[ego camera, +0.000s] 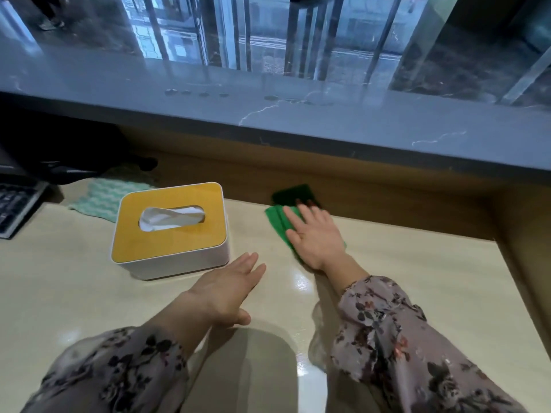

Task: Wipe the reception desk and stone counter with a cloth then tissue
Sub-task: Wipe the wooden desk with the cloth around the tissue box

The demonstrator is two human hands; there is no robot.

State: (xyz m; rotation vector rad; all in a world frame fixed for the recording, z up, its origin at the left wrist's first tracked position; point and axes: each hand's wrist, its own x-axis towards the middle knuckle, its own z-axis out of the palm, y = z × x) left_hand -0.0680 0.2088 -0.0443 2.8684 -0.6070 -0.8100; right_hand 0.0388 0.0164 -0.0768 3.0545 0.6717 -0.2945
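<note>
Step 1, cloth pass: right hand (314, 234) is pressing flat, fingers straight, on the green cloth (275, 219) at the back of the surface (417, 278).
Left hand (226, 287) is idling wide and empty, possibly hovering, beside the tissue box (170, 234). Next I'd be sweeping outward, keeping pressure; stone counter (298, 120) pending.

This looks like the staff side of a reception station in an office or lobby: a pale, glossy table (89, 287) carries a tissue box (170, 231), and behind the tissue box a wooden back panel (372, 189) rises to a higher, polished grey stone counter (298, 120) with white veins. Left of the tissue box, a dark keyboard (15, 210) lies at the frame's edge, with dark equipment behind it under the overhang. The stone counter's polish mirrors tall window frames.
</note>
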